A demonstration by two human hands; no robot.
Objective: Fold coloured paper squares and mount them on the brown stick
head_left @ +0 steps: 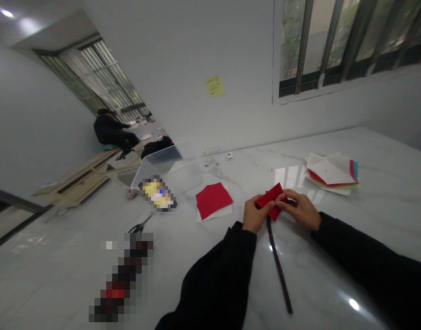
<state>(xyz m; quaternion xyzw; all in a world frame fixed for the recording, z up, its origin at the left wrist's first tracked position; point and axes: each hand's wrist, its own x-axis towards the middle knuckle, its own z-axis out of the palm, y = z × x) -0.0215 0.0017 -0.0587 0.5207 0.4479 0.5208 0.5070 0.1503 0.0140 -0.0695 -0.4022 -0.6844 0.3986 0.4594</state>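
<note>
My left hand (255, 214) and my right hand (301, 208) pinch a folded piece of red paper (277, 189) between them, above the white marble-patterned table. A thin dark stick (279, 266) runs from under the red paper toward the front edge. To the left of my hands lie red sheets (213, 199) on top of white paper (224, 211). A stack of coloured and white sheets (330, 170) rests to the right, beyond my right hand.
Scissors (140, 226), a pixelated yellow item (158, 193) and a pixelated dark object (123, 279) lie at the left. A clear plastic bin (155, 165), a white cable (211, 158) and a small white block (229, 156) stand further back. A person (109, 128) sits beyond.
</note>
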